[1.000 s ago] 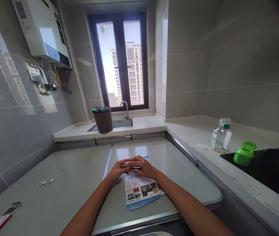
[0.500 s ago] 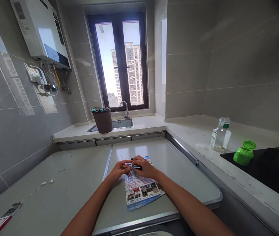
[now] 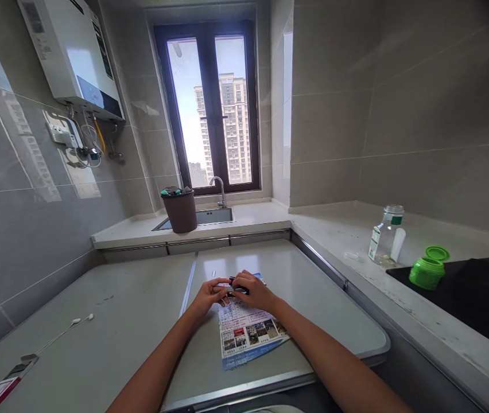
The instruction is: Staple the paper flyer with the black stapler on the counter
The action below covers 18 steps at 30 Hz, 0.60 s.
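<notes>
Above a printed leaflet (image 3: pixel 251 332) on the folding table, both my hands meet around a small black and silver object (image 3: pixel 241 289). The fingers of my left hand (image 3: pixel 209 295) pinch its left end. My right hand (image 3: pixel 255 291) curls over its right end from above, with the fingers bent and closed. Much of the object is covered by fingers, and its exact kind does not show. The leaflet has printed text, a row of small photos and a blue lower edge; its upper part lies partly under my hands.
White earphones (image 3: pixel 76 322) and a red and white box (image 3: pixel 1 396) lie at the table's left. On the right counter stand a glass bottle (image 3: pixel 385 238) and a green jar (image 3: pixel 427 272) with its lid up. A brown bin (image 3: pixel 179 213) sits at the sink (image 3: pixel 214 215).
My fingers have shifted slightly on the black and silver object, and its dark upper part shows more. The hands stay in nearly the same place; the leaflet lies unmoved.
</notes>
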Each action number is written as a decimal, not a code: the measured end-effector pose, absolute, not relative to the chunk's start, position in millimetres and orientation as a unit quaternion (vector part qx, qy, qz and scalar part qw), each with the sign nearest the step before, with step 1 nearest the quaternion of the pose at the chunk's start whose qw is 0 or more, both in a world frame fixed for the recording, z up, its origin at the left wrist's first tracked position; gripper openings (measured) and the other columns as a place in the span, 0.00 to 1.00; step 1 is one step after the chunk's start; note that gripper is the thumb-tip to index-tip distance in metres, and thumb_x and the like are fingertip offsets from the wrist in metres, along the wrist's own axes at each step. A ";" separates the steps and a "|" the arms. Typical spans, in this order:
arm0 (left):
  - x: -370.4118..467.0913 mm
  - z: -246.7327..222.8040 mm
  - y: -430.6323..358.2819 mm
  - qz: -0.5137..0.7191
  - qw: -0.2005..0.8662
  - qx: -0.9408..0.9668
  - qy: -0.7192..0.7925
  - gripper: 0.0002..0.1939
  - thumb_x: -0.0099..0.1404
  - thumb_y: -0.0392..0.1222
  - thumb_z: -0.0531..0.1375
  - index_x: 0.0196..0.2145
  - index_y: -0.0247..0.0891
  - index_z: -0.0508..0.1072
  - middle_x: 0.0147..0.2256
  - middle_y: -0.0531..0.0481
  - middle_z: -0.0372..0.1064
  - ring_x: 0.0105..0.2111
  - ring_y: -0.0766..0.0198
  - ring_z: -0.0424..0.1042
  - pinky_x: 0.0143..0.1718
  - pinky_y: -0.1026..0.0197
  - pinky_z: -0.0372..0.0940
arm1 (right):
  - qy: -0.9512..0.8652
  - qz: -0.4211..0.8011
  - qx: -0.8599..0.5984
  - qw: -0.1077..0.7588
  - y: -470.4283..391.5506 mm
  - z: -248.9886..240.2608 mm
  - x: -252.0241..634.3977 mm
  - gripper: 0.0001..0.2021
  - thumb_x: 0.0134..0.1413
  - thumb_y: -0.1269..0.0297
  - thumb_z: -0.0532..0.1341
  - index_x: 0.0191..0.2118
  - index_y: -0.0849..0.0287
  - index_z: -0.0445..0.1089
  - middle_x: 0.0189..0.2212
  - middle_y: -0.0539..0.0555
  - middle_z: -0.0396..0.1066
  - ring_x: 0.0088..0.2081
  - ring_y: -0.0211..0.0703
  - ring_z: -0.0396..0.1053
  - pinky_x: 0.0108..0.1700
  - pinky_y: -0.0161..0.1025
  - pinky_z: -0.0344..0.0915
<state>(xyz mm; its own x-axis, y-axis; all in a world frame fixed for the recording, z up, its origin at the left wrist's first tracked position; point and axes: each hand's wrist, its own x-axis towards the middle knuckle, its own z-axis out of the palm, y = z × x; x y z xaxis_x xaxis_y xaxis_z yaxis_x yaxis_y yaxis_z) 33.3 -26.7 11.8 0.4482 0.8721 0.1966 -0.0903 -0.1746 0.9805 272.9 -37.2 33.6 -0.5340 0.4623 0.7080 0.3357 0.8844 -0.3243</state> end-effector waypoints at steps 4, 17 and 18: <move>33.6 12.4 -27.6 0.428 0.567 0.634 0.306 0.33 0.59 0.55 0.75 0.55 0.33 0.79 0.28 0.44 0.79 0.27 0.58 0.78 0.30 0.61 0.70 | -0.878 0.066 -0.226 0.417 -37.0 33.6 273.2 0.09 0.64 0.71 0.65 0.48 0.54 0.75 0.41 0.55 0.77 0.44 0.48 0.70 0.49 0.44 0.69; 36.2 21.6 -34.0 0.431 0.567 0.630 0.309 0.33 0.62 0.59 0.72 0.56 0.33 0.78 0.29 0.43 0.79 0.27 0.57 0.79 0.29 0.61 0.70 | -0.861 0.007 -0.275 0.427 -28.8 27.2 275.9 0.07 0.66 0.67 0.65 0.47 0.53 0.79 0.38 0.55 0.77 0.43 0.48 0.71 0.45 0.44 0.69; 35.6 22.1 -33.9 0.437 0.565 0.627 0.312 0.33 0.62 0.59 0.72 0.56 0.33 0.78 0.31 0.43 0.80 0.28 0.58 0.79 0.30 0.60 0.71 | -0.860 0.005 -0.280 0.426 -28.6 27.9 277.1 0.08 0.66 0.67 0.65 0.47 0.53 0.79 0.38 0.55 0.77 0.43 0.48 0.71 0.45 0.44 0.69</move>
<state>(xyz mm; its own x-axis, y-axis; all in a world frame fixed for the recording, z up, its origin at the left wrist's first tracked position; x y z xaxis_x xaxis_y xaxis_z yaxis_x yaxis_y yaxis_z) 35.6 -33.9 22.1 0.4241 0.8844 0.1950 -0.1028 -0.1669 0.9806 277.1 -28.6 27.9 -0.4796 0.4859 0.7307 0.4773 0.8432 -0.2474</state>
